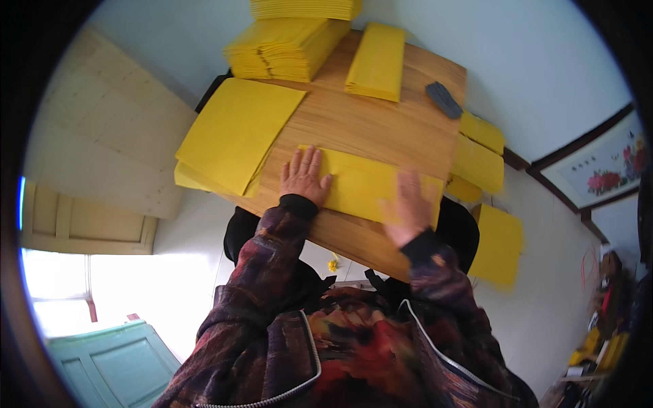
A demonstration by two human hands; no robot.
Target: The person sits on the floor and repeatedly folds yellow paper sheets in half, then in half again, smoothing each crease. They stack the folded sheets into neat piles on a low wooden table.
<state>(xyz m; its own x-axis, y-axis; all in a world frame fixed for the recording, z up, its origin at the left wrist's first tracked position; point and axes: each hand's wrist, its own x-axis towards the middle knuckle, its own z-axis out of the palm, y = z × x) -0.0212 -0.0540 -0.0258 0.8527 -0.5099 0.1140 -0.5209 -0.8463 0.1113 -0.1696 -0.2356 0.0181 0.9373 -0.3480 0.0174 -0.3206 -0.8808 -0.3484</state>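
A folded yellow paper sheet (358, 181) lies as a long strip across the near part of the wooden table (354, 124). My left hand (304, 178) presses flat on its left end, the fingers stretched out. Over the right end is my right hand (410, 206), smeared by motion but with its fingers extended; whether it touches the paper I cannot tell. Left of my left hand, large flat yellow sheets (235, 132) rest in a loose pile, jutting past the table's left edge.
Tall stacks of folded yellow paper (286, 51) stand at the back left. Beside them is another folded bundle (379, 61). A dark grey cloth-like object (444, 100) lies near the right edge. More yellow bundles (479, 163) sit low beyond the table, near a framed picture (598, 163).
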